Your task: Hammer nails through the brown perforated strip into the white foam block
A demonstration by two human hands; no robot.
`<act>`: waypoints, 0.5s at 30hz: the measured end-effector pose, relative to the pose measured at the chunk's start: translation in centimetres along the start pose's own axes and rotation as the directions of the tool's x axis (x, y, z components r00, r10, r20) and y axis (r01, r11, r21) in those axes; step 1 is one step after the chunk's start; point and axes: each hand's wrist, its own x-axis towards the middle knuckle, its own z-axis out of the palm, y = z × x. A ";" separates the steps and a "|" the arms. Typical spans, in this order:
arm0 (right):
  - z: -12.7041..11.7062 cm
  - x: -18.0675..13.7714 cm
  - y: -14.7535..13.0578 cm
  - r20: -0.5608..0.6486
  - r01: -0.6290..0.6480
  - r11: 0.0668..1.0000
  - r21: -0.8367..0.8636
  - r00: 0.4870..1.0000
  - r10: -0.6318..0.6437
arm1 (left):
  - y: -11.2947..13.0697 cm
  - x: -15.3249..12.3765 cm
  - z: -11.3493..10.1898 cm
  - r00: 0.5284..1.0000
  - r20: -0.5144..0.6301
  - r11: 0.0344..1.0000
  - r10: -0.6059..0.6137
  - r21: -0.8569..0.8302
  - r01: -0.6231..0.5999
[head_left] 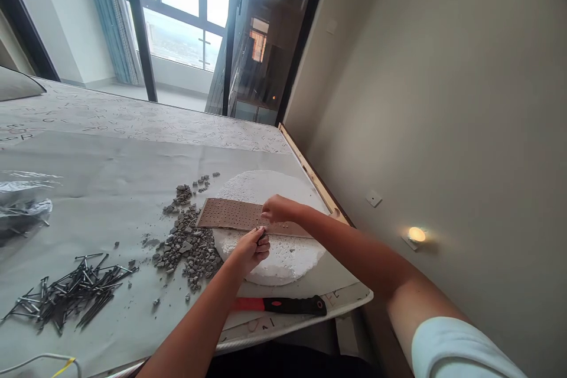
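Note:
A brown perforated strip (230, 214) lies across a round white foam disc (283, 257) on the paper-covered table (110, 153). My right hand (277, 209) rests on the strip near its middle, fingers curled down and pressing it. My left hand (252, 246) is closed at the strip's near edge, pinching a small dark thing I cannot make out. A heap of grey stone chips (188, 242) lies just left of the disc, touching its edge.
A pile of dark nails (66, 295) lies at the near left. A hammer with a red and black handle (283, 305) lies at the table's near edge. A clear plastic bag (22, 207) lies far left. The wall stands close on the right.

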 end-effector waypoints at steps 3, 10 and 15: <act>1.2 0.2 0.3 0.014 -0.065 0.988 0.139 0.998 0.064 | -0.2 0.0 0.1 1.000 0.021 0.999 -0.020 0.039 0.019; 0.2 -0.3 1.6 -0.042 -0.074 0.902 0.426 0.994 0.101 | 0.1 -0.4 0.3 1.000 0.008 1.000 -0.017 -0.018 0.017; -0.6 -1.3 2.2 -0.060 -0.024 0.865 0.502 0.996 0.063 | 0.3 0.0 0.2 0.993 -0.119 0.988 0.007 -0.152 -0.025</act>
